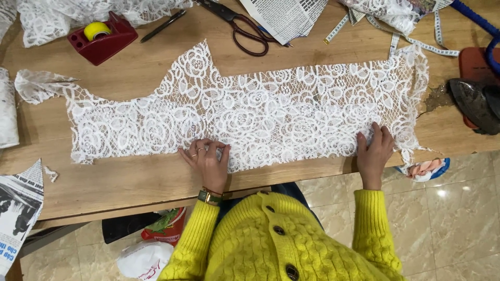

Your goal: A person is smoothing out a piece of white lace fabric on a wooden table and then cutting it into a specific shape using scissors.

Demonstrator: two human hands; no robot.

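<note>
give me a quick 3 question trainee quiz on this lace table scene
1. True or false: both hands rest flat on the white lace panel.
2. Which lies nearer the red tape dispenser: A) black pen B) iron?
3. Fill in: the scissors lie beside a folded ____.

Key:
1. True: left hand and right hand press its near edge.
2. A
3. newspaper

The white lace cloth with flower shapes lies flat and spread out along the wooden table.
</note>
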